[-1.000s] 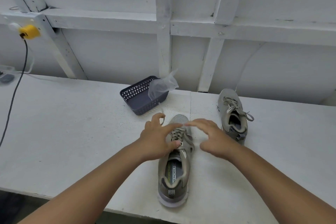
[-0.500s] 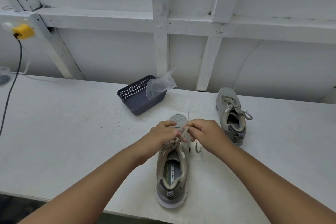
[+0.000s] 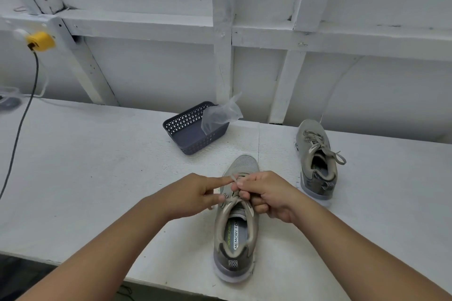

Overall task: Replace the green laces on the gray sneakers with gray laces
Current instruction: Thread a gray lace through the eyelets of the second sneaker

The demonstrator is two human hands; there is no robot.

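So the near sneaker (image 3: 236, 225) sits on the white desk (image 3: 80, 166) right by its front edge, toe pointing away from the person, and both hands are on its lace (image 3: 234, 179) over the tongue. The right hand (image 3: 266, 194) has its grip clamped on the lace, fingers curled and pinching it. The left hand (image 3: 193, 192) has the index finger stuck out straight touching the lace, other fingers curled in near the eyelets. The second sneaker (image 3: 316, 162) is off to the right and further back, laced and tied, well apart. Behind the near one there's a dark perforated basket (image 3: 193, 127) with a clear plastic bag (image 3: 221, 115) poking out. Yellow plug (image 3: 40, 41) on the wall far left, black cable (image 3: 23, 115) hanging down.
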